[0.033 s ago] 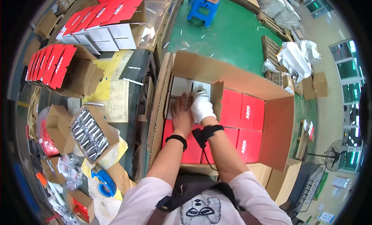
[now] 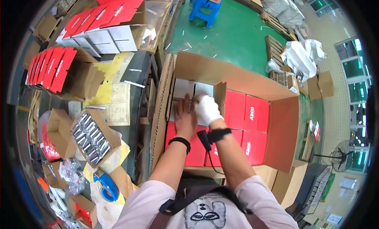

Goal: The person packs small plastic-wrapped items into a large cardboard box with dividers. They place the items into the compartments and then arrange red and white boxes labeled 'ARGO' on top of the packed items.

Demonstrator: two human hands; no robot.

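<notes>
A large open cardboard carton (image 2: 221, 71) stands in front of me, packed with red boxes (image 2: 252, 114). White boxes (image 2: 182, 89) fill its far left corner. My bare left hand (image 2: 184, 116) lies flat, fingers spread, on a white box where it meets the red boxes. My right hand (image 2: 207, 110), in a white glove, is curled on the edge of the neighbouring white box, beside an upright cardboard piece (image 2: 219, 97). Both wrists wear black bands.
On the table at left are rows of open red-lidded boxes (image 2: 51, 67), a box of metal parts (image 2: 89, 136), papers (image 2: 114, 99) and a blue tape roll (image 2: 106, 187). A blue stool (image 2: 205, 6) and white bags (image 2: 302, 57) are on the green floor beyond.
</notes>
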